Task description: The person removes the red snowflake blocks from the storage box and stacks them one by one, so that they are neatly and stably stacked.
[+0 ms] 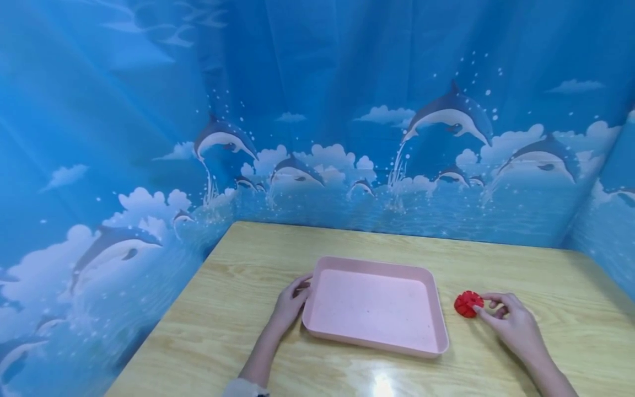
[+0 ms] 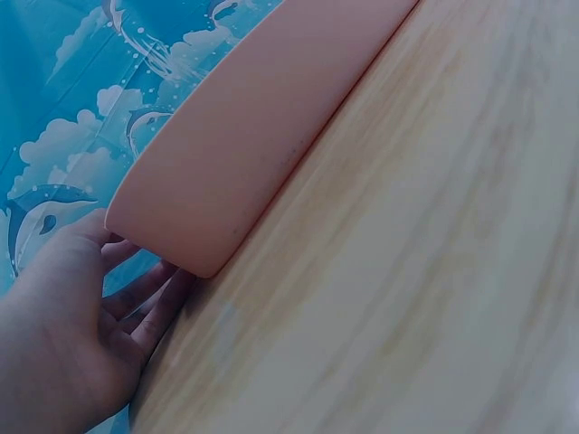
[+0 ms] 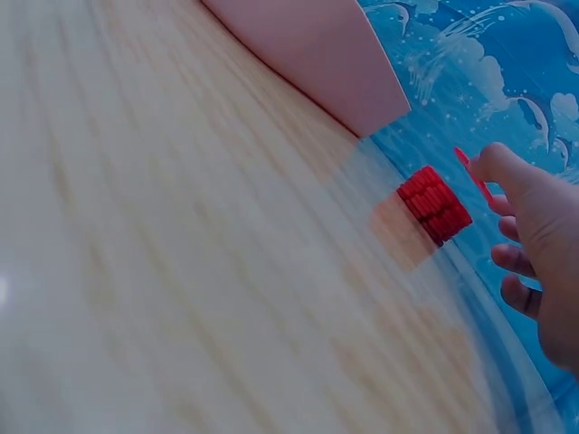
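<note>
A shallow pink tray (image 1: 372, 344) lies on the table. My left hand (image 1: 290, 303) holds it by its left end, with fingers against the outer wall. In the left wrist view, that hand (image 2: 81, 316) reaches the tray's corner (image 2: 208, 208), and some fingertips are hidden. Right of the tray lies a short stack of red notched plastic discs (image 3: 434, 206), seen side-on in the right wrist view. Between thumb and finger my right hand (image 1: 513, 322) pinches one thin red disc (image 3: 471, 172), just apart from the stack.
The pale wood-grain table (image 1: 238, 320) runs to its back edge near the blue dolphin-print curtain (image 1: 327, 110). Curtain also hangs at the left and right sides. A bright light reflection (image 1: 382, 384) shows near the front.
</note>
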The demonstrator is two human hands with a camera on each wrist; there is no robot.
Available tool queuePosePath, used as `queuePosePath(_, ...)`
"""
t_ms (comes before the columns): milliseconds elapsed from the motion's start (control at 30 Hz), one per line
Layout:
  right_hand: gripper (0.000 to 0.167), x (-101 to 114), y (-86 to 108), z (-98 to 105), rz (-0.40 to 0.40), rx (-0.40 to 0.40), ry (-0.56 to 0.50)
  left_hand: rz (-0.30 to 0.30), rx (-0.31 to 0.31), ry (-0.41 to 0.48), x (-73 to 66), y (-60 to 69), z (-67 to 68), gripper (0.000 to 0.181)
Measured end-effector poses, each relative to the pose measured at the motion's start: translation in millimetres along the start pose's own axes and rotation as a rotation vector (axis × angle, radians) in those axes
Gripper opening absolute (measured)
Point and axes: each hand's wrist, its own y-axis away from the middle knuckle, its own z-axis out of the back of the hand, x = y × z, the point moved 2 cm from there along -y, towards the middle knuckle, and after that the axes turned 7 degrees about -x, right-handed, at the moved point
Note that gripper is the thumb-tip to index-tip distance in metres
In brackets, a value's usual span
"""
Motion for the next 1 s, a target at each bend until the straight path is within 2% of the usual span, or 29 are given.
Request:
queuePosePath(200, 0.028, -2.3, 1.9, -5.3, -0.006, 0.013, 0.0, -0.014, 0.0, -0.011, 0.1, 0.6, 1.7, 0.037)
queuePosePath(433, 0.027, -4.0, 6.7, -7.2, 0.012, -0.001, 0.002, 0.028, 0.011, 0.003, -1.2, 3.3, 1.6, 0.037)
queuePosePath(700, 0.029, -5.7, 7.1, -7.5, 0.028, 0.0, 0.016, 0.005, 0.013, 0.01, -1.1, 3.6, 1.5, 0.037)
queuePosePath(1000, 0.029, -5.4, 4.4, -5.4, 0.019, 0.007, 0.029, 0.03, 0.008, 0.014, -4.5, 2.2, -0.2, 0.036)
